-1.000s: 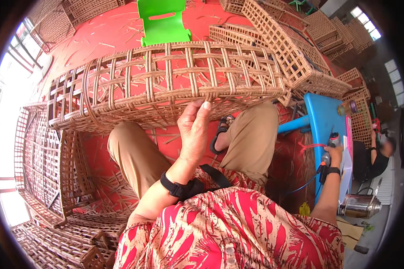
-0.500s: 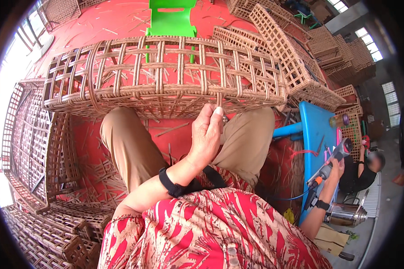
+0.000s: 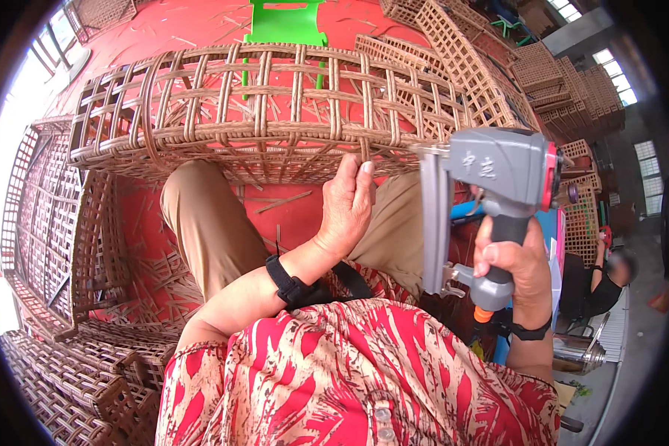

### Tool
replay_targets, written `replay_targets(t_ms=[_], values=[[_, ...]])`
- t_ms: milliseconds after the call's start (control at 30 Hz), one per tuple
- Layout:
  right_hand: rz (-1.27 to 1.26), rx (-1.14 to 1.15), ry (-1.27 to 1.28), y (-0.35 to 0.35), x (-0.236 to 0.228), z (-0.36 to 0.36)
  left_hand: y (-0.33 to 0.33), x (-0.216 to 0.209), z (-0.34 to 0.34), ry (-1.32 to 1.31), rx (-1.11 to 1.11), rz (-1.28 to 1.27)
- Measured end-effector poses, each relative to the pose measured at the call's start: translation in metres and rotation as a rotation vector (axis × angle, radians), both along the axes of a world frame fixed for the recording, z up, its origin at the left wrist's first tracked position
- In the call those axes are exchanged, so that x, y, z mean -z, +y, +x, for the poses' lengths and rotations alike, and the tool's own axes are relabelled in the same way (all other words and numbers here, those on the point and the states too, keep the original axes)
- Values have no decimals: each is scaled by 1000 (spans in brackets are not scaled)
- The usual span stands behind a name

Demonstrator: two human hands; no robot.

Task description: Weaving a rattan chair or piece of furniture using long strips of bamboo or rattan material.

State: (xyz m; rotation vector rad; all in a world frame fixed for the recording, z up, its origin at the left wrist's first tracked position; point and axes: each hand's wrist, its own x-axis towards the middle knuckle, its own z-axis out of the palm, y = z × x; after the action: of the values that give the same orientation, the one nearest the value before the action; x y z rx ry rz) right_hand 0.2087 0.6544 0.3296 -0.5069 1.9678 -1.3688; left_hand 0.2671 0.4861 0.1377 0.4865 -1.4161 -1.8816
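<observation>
A long, open-weave wicker basket frame (image 3: 297,137) lies across my knees. My left hand (image 3: 347,204) is at its near lower edge, right of the middle, with thumb and fingers pinched on a short wicker strand (image 3: 364,148) that hangs from the rim. Raised beside the right end of the frame is a grey pneumatic nail gun (image 3: 498,167) with a long magazine. The fingers of my right hand (image 3: 516,260) are wrapped round its dark grip. The gun hides part of the frame's right end and most of the blue table.
Another large woven basket (image 3: 44,230) stands on the left, above stacked wicker panels (image 3: 74,379). Ahead are a green chair (image 3: 286,22) and a tall lattice piece (image 3: 468,67). Wicker scraps litter the red floor (image 3: 163,260). A person in black (image 3: 609,286) is at far right.
My right hand has lifted the nail gun up off the blue table and brought it left, towards the frame. My left hand still pinches the strand at the rim.
</observation>
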Motion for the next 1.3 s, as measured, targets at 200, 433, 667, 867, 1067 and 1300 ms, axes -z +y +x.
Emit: replay_targets(t_ms=[200, 433, 667, 867, 1067, 1300], values=[[39, -119, -90, -24, -1, 10, -1, 4, -1, -10, -34, -97], [49, -150, -31, -36, 1, 9, 0, -1, 3, -30, -13, -127], [78, -151, -10, -36, 3, 9, 0, 0, 1, -7, -35, -151], [71, -136, 36, -42, 3, 16, 0, 2, 1, 6, -23, -121], [72, -80, 48, -45, 2, 25, 0, 2, 0, 33, -47, -147], [45, -88, 71, -48, 3, 22, 2, -1, -1, 22, -62, -167]])
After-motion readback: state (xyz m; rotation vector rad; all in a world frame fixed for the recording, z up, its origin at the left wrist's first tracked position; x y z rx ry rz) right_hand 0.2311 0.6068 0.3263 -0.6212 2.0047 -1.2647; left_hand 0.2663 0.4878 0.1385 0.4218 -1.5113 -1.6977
